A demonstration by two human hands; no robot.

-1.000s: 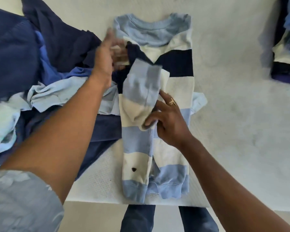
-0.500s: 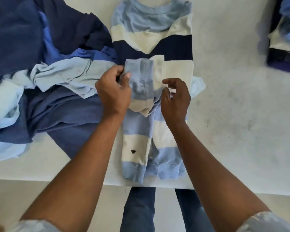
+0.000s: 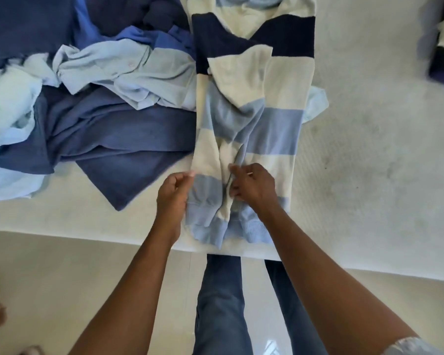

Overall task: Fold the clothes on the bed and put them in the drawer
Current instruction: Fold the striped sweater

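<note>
A heap of blue clothes (image 3: pixel 100 119) touches the striped sweater's (image 3: pixel 282 124) left side; left hand (image 3: pixel 172 198) and right hand (image 3: pixel 254 188) pinch its lower end.

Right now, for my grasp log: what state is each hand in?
Left hand: pinches the left edge of the striped sweater, near its hem.
Right hand: grips the folded sleeve of the same sweater.

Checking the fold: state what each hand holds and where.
Both hold the striped sweater near its hem: left hand pinches the left edge, right hand grips a middle fold.
</note>
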